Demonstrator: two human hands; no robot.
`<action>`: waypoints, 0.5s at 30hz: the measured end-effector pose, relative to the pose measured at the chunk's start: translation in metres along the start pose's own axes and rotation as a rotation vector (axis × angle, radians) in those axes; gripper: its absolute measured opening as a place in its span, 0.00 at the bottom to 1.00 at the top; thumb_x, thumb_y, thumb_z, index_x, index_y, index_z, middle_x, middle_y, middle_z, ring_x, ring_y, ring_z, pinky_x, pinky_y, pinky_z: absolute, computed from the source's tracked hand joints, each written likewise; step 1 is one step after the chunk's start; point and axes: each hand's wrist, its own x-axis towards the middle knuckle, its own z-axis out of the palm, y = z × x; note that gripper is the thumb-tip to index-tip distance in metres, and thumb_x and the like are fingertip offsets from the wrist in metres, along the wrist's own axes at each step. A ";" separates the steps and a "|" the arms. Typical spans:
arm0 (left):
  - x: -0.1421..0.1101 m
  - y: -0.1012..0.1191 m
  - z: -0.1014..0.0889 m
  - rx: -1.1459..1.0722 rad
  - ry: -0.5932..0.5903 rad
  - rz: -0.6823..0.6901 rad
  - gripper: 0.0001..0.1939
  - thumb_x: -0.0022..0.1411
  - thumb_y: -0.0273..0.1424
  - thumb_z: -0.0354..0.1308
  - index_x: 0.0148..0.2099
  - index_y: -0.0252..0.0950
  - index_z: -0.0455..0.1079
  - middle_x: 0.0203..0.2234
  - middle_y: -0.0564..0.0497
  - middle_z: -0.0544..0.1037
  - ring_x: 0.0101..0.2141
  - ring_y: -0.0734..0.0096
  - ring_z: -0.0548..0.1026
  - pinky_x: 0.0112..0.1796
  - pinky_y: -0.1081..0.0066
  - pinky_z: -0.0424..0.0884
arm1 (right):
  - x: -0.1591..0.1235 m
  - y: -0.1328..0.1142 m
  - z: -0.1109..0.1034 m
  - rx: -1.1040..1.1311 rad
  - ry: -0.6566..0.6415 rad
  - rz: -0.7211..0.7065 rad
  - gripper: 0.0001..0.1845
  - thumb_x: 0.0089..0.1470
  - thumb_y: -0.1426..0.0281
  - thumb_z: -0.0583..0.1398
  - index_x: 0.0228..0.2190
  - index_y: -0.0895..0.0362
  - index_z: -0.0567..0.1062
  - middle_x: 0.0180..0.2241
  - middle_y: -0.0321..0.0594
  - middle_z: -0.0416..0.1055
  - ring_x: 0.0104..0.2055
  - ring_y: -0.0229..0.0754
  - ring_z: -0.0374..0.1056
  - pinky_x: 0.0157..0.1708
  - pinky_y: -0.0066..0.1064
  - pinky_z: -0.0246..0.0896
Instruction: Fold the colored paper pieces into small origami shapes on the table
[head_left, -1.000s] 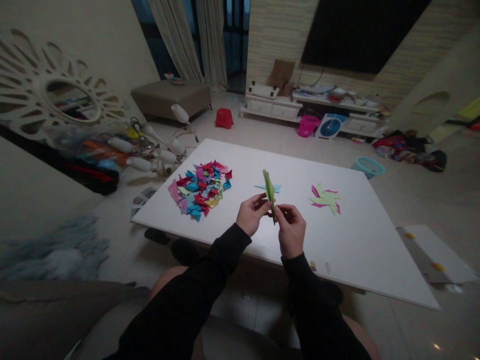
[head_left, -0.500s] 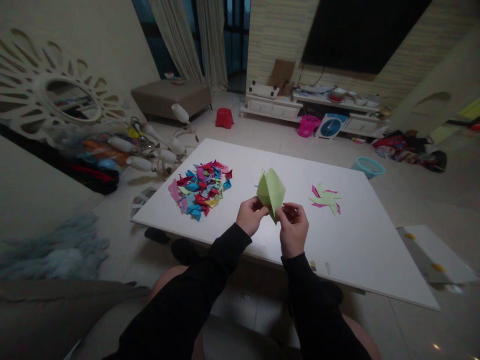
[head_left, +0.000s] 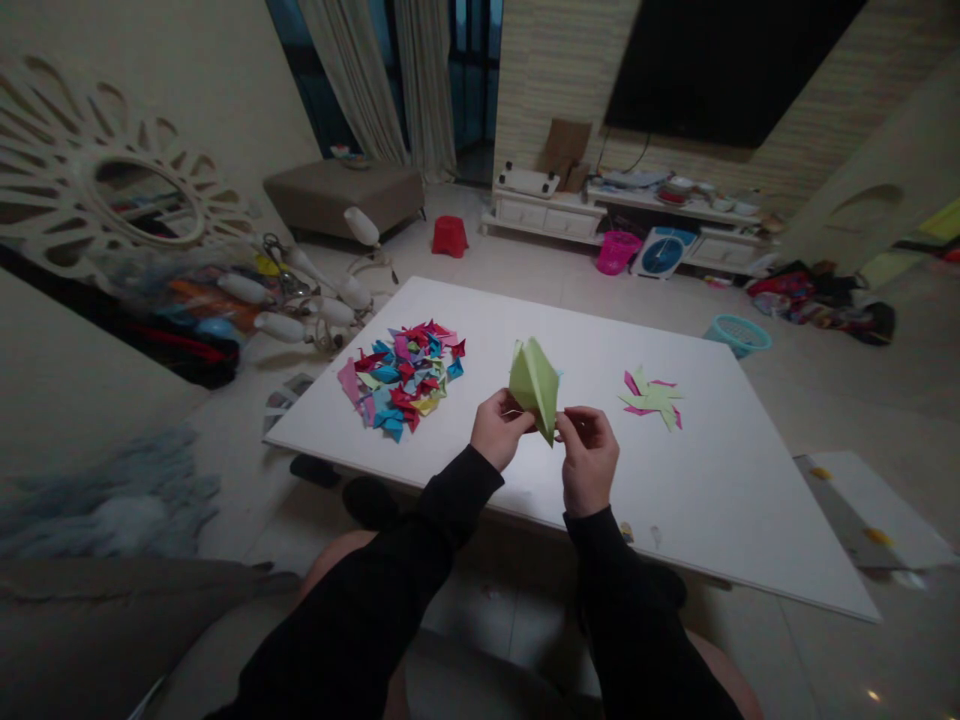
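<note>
A light green sheet of folded origami paper is held up over the table, creased down its length with a pointed lower end. My left hand is closed on its lower left side, thumb in front. At the right edge near the lower point, my right hand pinches the paper between thumb and fingers. The fingertips partly hide the paper's lower edges. To the left lies a pile of small folded paper pieces in red, blue, pink, green and yellow. On the right rests a flat green and pink paper pinwheel shape.
The white table spreads under my hands, its front edge close to my knees. Beyond it on the floor stand a red stool, a pink basket and a blue basket. A lamp with several white shades stands left of the table.
The green paper has turned and tilted slightly left, showing its right side more narrowly. My right hand has shifted a little to the right, and my left hand has barely moved.
</note>
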 end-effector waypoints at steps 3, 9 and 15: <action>-0.001 0.002 0.000 0.010 -0.032 -0.001 0.18 0.40 0.28 0.72 0.34 0.32 0.69 0.26 0.51 0.78 0.29 0.69 0.77 0.34 0.65 0.78 | -0.001 -0.001 0.000 -0.024 -0.057 -0.004 0.11 0.54 0.61 0.65 0.31 0.57 0.75 0.30 0.37 0.73 0.33 0.40 0.69 0.32 0.31 0.64; -0.001 0.003 0.000 0.068 -0.051 -0.002 0.18 0.38 0.26 0.72 0.33 0.33 0.69 0.23 0.52 0.77 0.27 0.72 0.75 0.29 0.72 0.72 | 0.001 0.008 0.000 0.001 -0.095 0.048 0.15 0.50 0.60 0.68 0.35 0.56 0.74 0.34 0.39 0.74 0.36 0.41 0.70 0.34 0.33 0.66; -0.002 0.007 0.000 0.087 -0.090 -0.025 0.15 0.43 0.30 0.70 0.33 0.32 0.71 0.24 0.51 0.78 0.25 0.74 0.75 0.29 0.73 0.72 | 0.002 0.014 0.000 0.046 -0.091 0.097 0.18 0.46 0.61 0.70 0.35 0.57 0.74 0.32 0.37 0.74 0.33 0.40 0.70 0.34 0.33 0.65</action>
